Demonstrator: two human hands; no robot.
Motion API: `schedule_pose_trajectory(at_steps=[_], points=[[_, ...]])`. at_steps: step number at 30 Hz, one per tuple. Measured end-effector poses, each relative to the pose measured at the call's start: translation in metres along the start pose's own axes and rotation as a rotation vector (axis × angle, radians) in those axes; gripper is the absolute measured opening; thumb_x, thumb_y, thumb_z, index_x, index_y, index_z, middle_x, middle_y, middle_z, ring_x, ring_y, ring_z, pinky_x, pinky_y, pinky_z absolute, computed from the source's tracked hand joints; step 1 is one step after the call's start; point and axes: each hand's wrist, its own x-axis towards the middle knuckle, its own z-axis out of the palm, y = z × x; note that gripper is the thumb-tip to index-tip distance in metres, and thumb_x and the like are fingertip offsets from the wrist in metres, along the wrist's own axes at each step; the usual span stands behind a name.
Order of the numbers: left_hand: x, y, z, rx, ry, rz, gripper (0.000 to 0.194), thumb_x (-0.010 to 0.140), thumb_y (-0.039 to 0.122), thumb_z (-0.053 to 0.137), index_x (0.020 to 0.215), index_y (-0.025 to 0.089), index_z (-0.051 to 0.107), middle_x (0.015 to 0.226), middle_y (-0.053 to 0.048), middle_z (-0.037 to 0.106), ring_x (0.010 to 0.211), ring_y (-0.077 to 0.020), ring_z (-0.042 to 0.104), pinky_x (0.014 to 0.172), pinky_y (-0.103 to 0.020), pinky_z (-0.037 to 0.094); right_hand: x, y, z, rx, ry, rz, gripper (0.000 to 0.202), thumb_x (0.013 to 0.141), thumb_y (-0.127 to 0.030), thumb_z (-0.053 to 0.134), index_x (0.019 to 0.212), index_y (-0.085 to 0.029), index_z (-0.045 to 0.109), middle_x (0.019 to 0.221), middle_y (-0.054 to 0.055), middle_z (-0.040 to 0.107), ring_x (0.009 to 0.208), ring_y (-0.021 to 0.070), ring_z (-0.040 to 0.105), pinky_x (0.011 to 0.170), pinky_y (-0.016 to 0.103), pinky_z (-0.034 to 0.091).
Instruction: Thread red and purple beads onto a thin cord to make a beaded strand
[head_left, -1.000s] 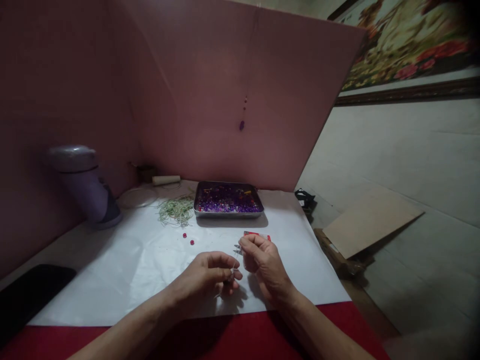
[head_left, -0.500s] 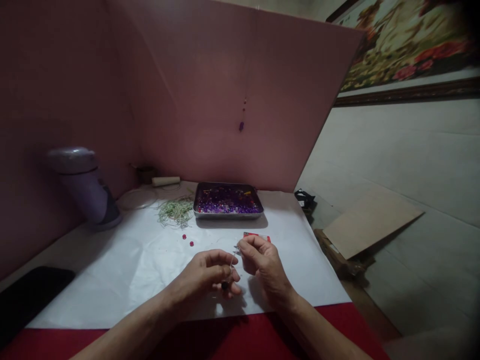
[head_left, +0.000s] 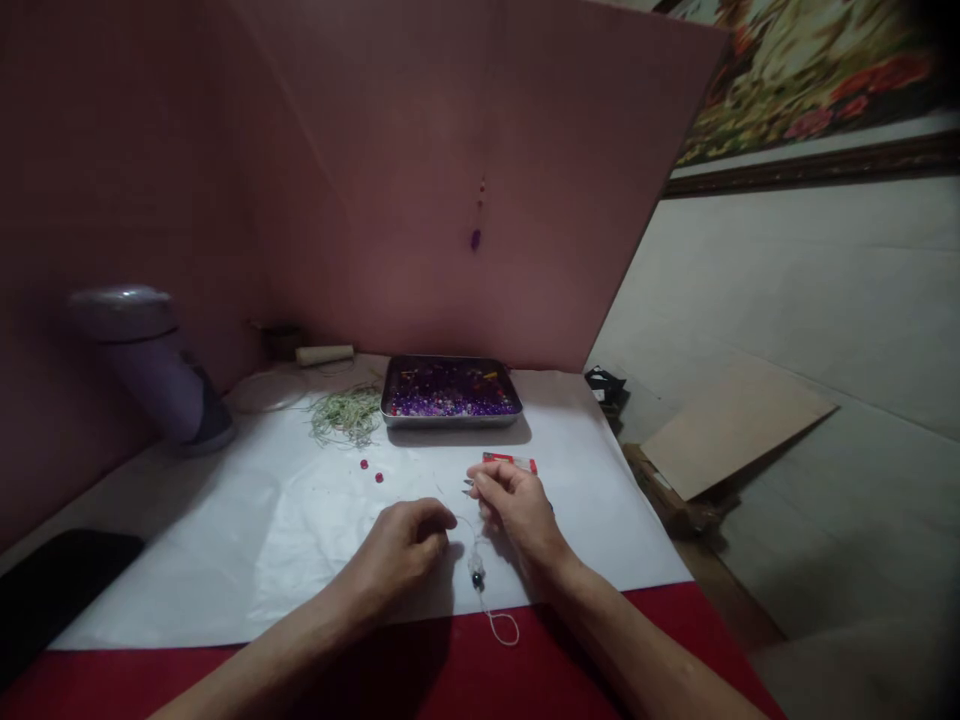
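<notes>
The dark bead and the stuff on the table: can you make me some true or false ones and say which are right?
1. White cord shows on both sides of the dark bead. True.
2. The left hand covers the dark bead. False: it shows between the two hands, uncovered.
3. Two red beads lie on the white sheet. True.
4. The green string is right of the tray in the picture. False: it is on the left.
5. Two pointed tips show beside the right hand. True.
</notes>
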Motion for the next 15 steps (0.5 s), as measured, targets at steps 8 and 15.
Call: schedule_pose_trajectory(at_steps=[8,15], points=[[-0.001,0.005,0.007,0.338,0.082,0.155,0.018,0.079,0.027,0.051,0.07,0.018,0.063,0.072,-0.004,0.065,0.075,-0.0208,0.055,0.072,-0.033,0.041,0.006,0.002,-0.004,-0.221,0.009,-0.107,0.015,0.073,-0.026,0.058,0.079,-0.013,0.064,0.062,0.001,0.061,0.047,0.0086,0.046,0.041,0.02,0.035],[-0.005,0.012,0.019,0.37,0.162,0.241,0.013,0.082,0.026,0.052,0.074,0.018,0.056,0.075,-0.004,0.061,0.078,-0.0212,0.05,0.073,-0.036,0.039,0.006,0.004,-0.006,-0.444,0.054,-0.271,0.01,0.076,-0.021,0.056,0.072,-0.016,0.064,0.074,0.006,0.065,0.07,0.0191,0.059,0.066,0.034,0.048]])
